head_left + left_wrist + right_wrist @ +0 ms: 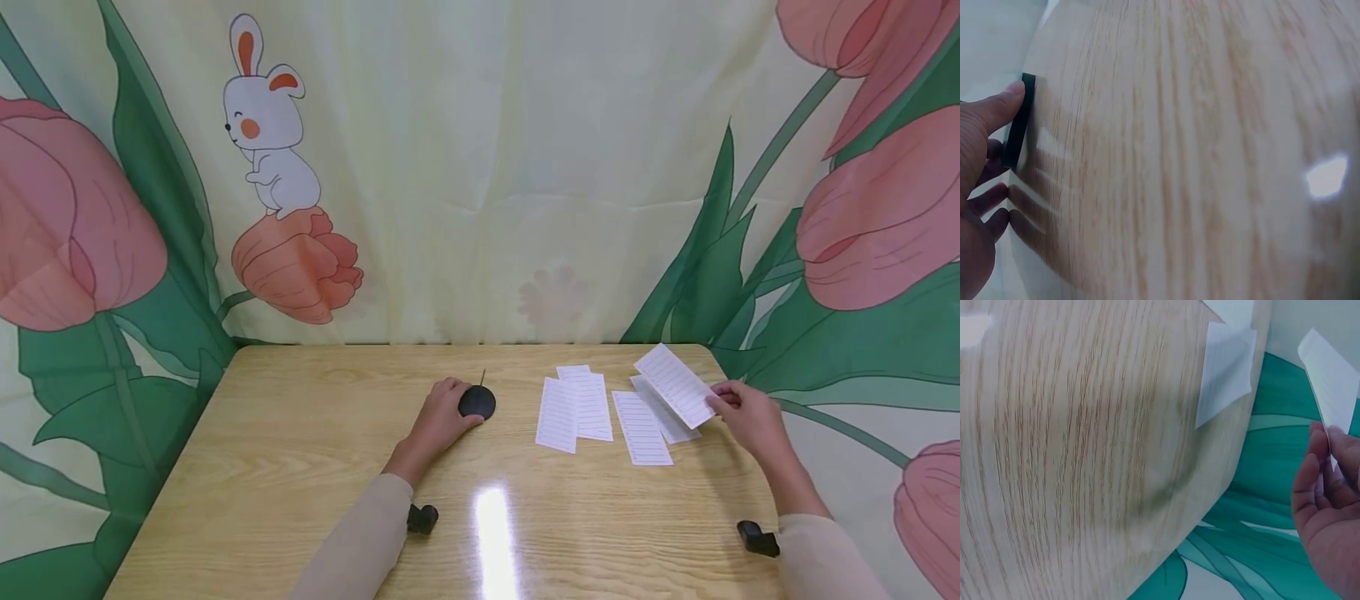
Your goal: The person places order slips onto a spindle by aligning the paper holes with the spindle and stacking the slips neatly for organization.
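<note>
On my feed, the step in hand looks like handling a lined slip [672,385], raised above other slips [557,415] on the tabletop's [285,433] right; I judge the next move needs a light, steady pinch. The right hand [750,414] pinches its edge, fingers drawn together; the left hand [438,412], more spread, grips a black disc [477,403], both forearms reaching forward
</note>
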